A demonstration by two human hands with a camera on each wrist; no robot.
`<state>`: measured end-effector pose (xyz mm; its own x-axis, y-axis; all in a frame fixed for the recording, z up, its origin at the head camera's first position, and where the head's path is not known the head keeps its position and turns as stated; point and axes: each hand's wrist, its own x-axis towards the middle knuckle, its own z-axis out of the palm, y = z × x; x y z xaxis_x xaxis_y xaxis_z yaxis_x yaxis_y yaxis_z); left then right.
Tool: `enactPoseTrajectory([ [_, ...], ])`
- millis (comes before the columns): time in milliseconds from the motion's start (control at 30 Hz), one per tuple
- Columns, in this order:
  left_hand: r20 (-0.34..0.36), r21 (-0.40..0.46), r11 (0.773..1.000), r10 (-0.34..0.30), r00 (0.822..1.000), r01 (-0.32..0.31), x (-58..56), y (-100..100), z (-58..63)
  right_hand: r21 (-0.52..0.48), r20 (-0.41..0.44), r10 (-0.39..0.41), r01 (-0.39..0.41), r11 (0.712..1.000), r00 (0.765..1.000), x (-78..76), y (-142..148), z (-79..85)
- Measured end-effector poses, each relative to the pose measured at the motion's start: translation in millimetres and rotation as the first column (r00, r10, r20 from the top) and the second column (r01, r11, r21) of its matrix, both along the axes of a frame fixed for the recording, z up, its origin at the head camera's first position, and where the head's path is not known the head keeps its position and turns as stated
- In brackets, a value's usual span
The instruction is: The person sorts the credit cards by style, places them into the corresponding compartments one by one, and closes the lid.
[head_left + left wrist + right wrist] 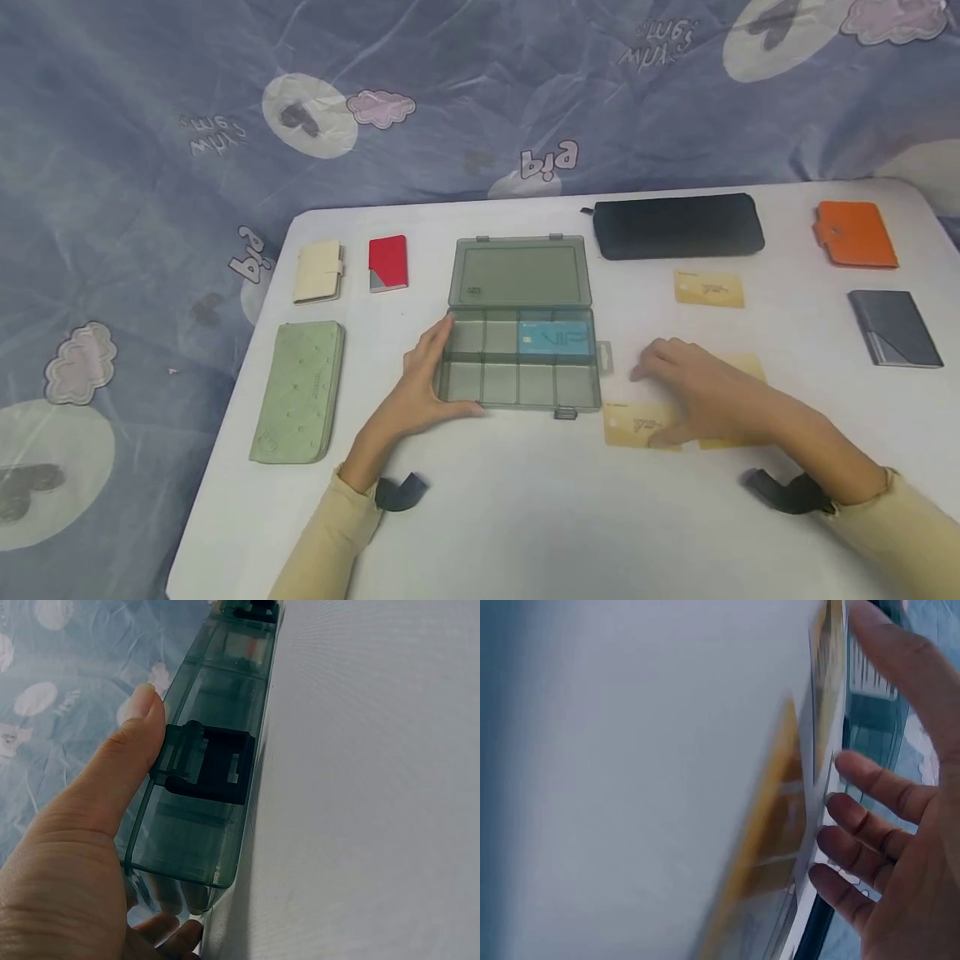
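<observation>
A grey-green clear plastic compartment box (461,383) lies with its lid (521,271) folded back. A blue card (555,338) marked VIP lies in its back right part. My left hand (416,387) grips the box's left front corner, fingers along the left side and thumb at the front edge; in the left wrist view the thumb (142,724) is beside a latch (214,761). To the right, my right hand (701,387) is over several gold cards, fingers loosely bent and apart from the thumb. One gold card (626,423) shows partly under it.
Another gold card (708,288) lies farther back, near a black zip pouch (678,227). An orange wallet (858,235) and a dark card case (896,327) are at right. At left are a green wallet (298,392), a cream wallet (318,271) and a red card case (387,260).
</observation>
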<state>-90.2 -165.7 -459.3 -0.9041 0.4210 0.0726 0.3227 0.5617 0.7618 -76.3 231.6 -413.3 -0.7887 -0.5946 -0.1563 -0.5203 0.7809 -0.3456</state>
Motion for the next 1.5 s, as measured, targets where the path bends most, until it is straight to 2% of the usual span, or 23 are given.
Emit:
enactPoseTrajectory([
  [100, 0.004, -0.001, 1.0, 0.0, 1.0, 0.0, 0.2, -0.1, 0.2, 0.017, -0.053, 0.044, -0.043, 0.999, 0.998, 9.4, 1.1, -4.4],
  [200, 0.014, 0.0, 1.0, 0.007, 1.0, -0.007, 1.1, -1.5, -0.4, 0.014, -0.087, 0.063, -0.062, 0.998, 0.994, 9.2, -1.4, -6.8],
  [433, 0.017, 0.003, 1.0, 0.017, 1.0, -0.017, 2.1, -4.2, -1.9, 0.025, -0.017, -0.046, 0.047, 0.999, 0.999, -7.2, -2.6, -7.2],
  [567, 0.015, 0.008, 1.0, 0.011, 1.0, -0.011, 1.4, -4.3, -3.0, 0.007, -0.006, -0.057, 0.057, 0.998, 0.998, -16.0, -1.0, -8.1],
  [767, 0.012, 0.007, 1.0, 0.003, 1.0, -0.004, 0.7, -2.7, -3.6, -0.004, 0.044, -0.112, 0.112, 0.994, 0.993, -20.7, 0.7, -10.9],
  [933, 0.018, 0.022, 1.0, 0.0, 1.0, 0.0, 1.3, -1.2, -1.5, -0.026, 0.03, -0.172, 0.173, 0.985, 0.985, -22.6, 2.8, -11.7],
  [1067, 0.017, 0.019, 1.0, 0.002, 1.0, -0.002, 1.1, -1.0, -0.8, -0.041, 0.013, -0.175, 0.176, 0.984, 0.984, -22.6, 2.8, -10.6],
  [1233, 0.014, 0.014, 1.0, 0.006, 1.0, -0.006, 1.2, -1.6, 0.6, -0.055, 0.005, -0.119, 0.119, 0.991, 0.993, -23.2, -1.7, -6.7],
  [1333, 0.009, 0.015, 1.0, 0.004, 1.0, -0.004, 1.2, -1.8, 0.2, -0.023, 0.001, -0.101, 0.101, 0.995, 0.995, -25.5, -2.0, -4.8],
  [1500, 0.006, 0.013, 1.0, -0.004, 1.0, 0.004, 0.2, -0.3, -0.3, -0.017, -0.005, -0.165, 0.165, 0.986, 0.986, -30.3, 15.2, 3.4],
])
